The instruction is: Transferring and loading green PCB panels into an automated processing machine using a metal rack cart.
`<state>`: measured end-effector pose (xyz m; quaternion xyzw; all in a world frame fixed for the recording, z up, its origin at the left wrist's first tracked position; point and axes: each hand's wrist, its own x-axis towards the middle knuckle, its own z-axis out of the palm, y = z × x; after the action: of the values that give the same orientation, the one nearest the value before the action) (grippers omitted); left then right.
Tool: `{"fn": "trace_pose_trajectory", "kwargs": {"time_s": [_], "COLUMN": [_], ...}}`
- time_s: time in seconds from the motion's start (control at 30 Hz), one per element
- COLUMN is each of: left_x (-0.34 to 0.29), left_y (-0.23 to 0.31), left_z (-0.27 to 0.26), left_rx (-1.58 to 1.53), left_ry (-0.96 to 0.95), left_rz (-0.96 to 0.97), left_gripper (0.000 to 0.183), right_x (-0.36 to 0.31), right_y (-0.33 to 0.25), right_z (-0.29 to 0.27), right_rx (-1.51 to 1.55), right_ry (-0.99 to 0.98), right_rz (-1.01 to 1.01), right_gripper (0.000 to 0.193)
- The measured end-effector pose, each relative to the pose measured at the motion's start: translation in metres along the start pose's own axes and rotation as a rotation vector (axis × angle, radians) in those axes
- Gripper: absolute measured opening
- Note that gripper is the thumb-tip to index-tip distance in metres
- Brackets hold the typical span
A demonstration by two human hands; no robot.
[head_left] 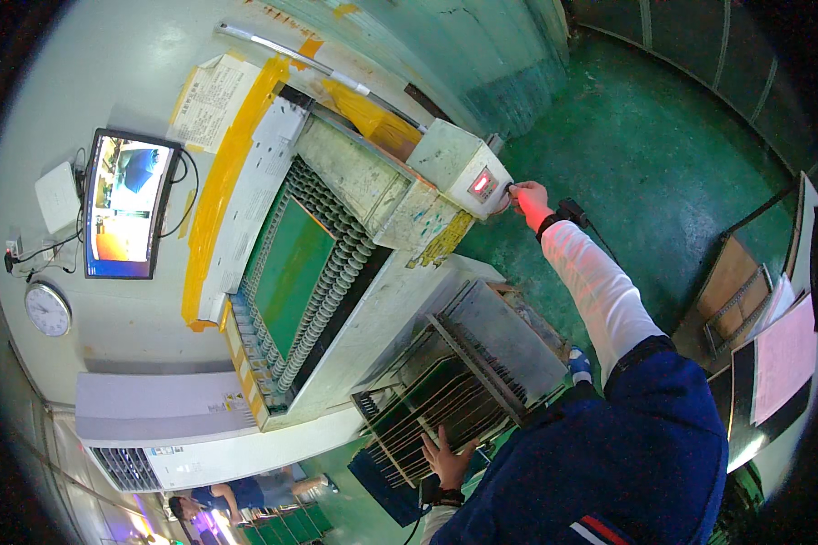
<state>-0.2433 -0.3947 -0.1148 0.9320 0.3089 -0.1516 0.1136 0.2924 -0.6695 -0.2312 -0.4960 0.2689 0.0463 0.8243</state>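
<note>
My right hand (529,201) reaches out to a pale control box (463,163) with a lit red display (481,183). Its fingers are pinched at the edge of the panel, on what looks like a small dark knob (509,191). Lower down, my left hand (447,461) is open with fingers spread, at the near side of a slotted rack (482,368) that holds several upright dark green boards (432,400). Whether the left fingertips touch the rack or a board I cannot tell. The control box is mounted at the end of a roller conveyor (336,263), where a flat green board (293,272) lies.
Left on the wall are a lit monitor (132,204) and a round clock (47,308). A white air conditioner (164,409) stands below. Another person (254,493) is at the bottom left. To the right, papers (784,359) lie beside a brown panel (734,277).
</note>
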Motion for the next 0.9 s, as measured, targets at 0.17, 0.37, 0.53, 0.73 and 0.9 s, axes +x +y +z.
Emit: {"fn": "trace_pose_trajectory", "kwargs": {"time_s": [0.17,0.37,0.53,0.73,0.9], "left_x": [0.0009,0.0012,0.0021,0.0025,0.0035], "left_y": [-0.0017,-0.0025,-0.0061,-0.0062,-0.0062], "left_z": [0.0004,0.0011,0.0039,0.0039,0.0033], "left_rx": [0.020,0.020,0.034,0.042,0.036], "left_ry": [0.011,0.014,0.027,0.023,0.027], "left_rz": [0.025,0.028,0.051,0.036,0.043], "left_gripper": [0.099,0.100,0.100,0.101,0.102], "right_x": [0.0116,0.0065,0.0068,0.0019,0.0025], "right_y": [0.0064,0.0053,0.0051,0.0031,0.0029], "right_z": [-0.0013,-0.0004,-0.0023,-0.0001,0.0002], "right_rx": [-0.012,-0.032,-0.023,-0.052,-0.013], "right_ry": [0.010,0.009,-0.002,0.021,0.014], "right_rz": [-0.050,-0.052,-0.028,-0.051,-0.060], "right_gripper": [0.012,0.012,0.012,0.014,0.015]}}
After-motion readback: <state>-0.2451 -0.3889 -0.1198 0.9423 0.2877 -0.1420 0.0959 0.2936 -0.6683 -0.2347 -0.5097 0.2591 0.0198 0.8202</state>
